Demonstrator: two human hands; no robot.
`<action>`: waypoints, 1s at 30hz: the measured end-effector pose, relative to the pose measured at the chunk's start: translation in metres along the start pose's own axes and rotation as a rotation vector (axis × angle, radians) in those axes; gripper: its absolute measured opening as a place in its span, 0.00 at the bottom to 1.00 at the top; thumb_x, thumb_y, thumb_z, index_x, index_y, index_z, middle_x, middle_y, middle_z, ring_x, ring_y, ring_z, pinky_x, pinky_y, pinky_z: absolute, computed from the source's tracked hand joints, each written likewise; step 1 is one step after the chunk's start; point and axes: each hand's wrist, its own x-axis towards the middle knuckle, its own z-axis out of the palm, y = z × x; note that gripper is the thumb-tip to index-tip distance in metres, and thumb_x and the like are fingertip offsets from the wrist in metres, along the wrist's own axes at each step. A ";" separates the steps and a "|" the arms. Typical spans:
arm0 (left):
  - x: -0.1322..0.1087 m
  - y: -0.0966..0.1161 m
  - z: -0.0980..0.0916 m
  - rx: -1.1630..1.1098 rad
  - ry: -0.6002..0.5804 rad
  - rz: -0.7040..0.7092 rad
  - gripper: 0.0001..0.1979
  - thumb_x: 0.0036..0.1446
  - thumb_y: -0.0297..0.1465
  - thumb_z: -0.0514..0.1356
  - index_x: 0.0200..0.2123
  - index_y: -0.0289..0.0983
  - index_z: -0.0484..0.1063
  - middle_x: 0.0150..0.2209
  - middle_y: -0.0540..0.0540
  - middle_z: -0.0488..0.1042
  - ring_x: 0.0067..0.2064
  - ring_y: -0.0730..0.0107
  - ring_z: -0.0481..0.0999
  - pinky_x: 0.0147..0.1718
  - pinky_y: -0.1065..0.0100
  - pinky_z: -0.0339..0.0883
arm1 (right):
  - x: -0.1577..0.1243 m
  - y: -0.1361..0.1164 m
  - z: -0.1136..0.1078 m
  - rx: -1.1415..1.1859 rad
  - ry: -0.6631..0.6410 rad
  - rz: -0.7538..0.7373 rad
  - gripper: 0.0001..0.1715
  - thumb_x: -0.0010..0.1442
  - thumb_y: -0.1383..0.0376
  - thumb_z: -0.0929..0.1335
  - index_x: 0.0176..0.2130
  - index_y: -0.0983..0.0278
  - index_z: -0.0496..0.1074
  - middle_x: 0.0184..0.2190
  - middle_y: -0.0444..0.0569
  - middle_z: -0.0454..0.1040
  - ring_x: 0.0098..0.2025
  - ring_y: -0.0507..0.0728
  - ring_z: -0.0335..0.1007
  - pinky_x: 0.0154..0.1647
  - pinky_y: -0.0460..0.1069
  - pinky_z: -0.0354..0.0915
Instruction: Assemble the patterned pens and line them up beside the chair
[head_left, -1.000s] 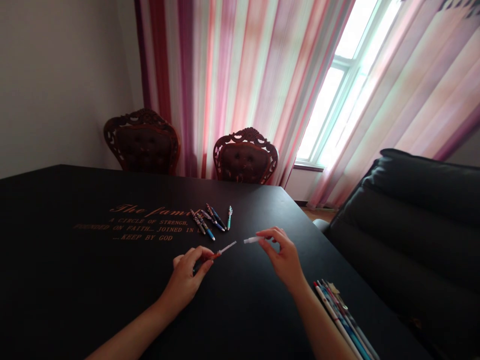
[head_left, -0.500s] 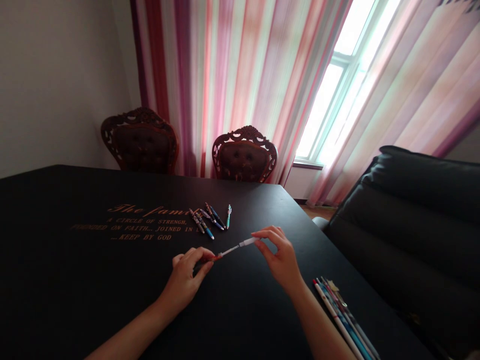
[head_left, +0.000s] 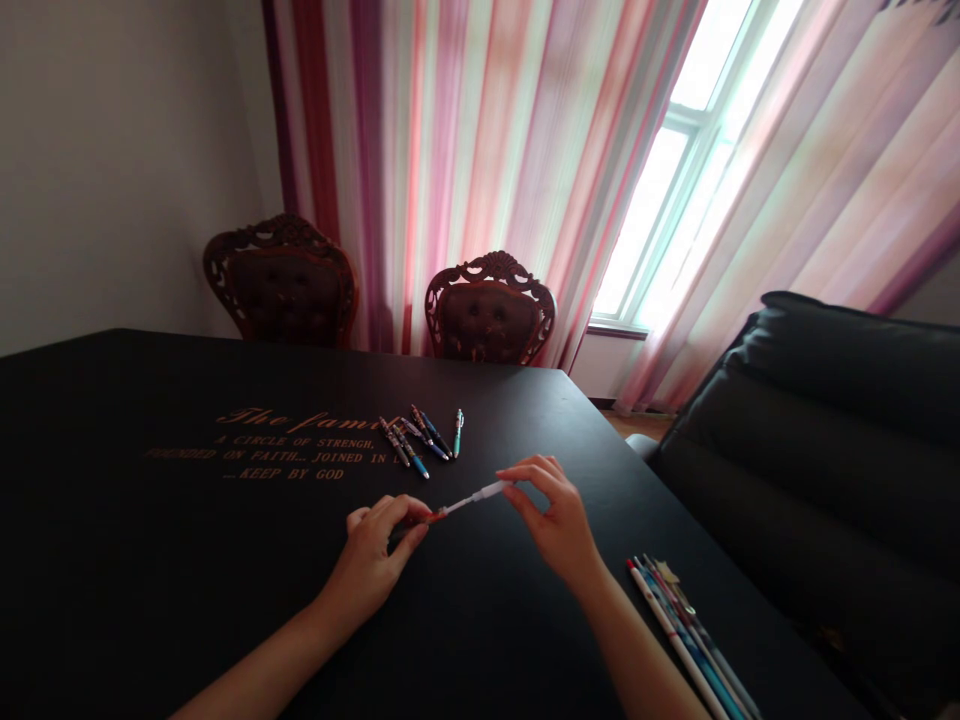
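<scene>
My left hand point(head_left: 373, 556) pinches the red end of a thin pen refill point(head_left: 448, 509) just above the black table point(head_left: 187, 560). My right hand point(head_left: 553, 515) pinches a white pen barrel point(head_left: 489, 491) by its far end. The barrel's open end sits over the refill's tip, so the two pieces form one line between my hands. A small heap of several patterned pens point(head_left: 420, 437) lies on the table beyond my hands.
Several more pens point(head_left: 686, 640) lie in a row at the table's near right edge, beside my right forearm. Gold lettering point(head_left: 277, 445) marks the tabletop. Two carved chairs point(head_left: 489, 308) stand behind the table, and a dark upholstered chair point(head_left: 817, 440) is on the right.
My right hand has moved left with the white barrel. The gap to the refill in my left hand has closed, and the barrel now sits over the refill's tip.
</scene>
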 end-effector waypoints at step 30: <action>-0.002 0.007 -0.003 -0.002 -0.041 0.040 0.06 0.60 0.34 0.57 0.40 0.47 0.73 0.38 0.52 0.77 0.43 0.60 0.74 0.48 0.55 0.54 | -0.009 -0.006 0.023 0.031 -0.119 0.006 0.07 0.59 0.65 0.70 0.40 0.57 0.77 0.34 0.46 0.77 0.41 0.59 0.68 0.45 0.55 0.63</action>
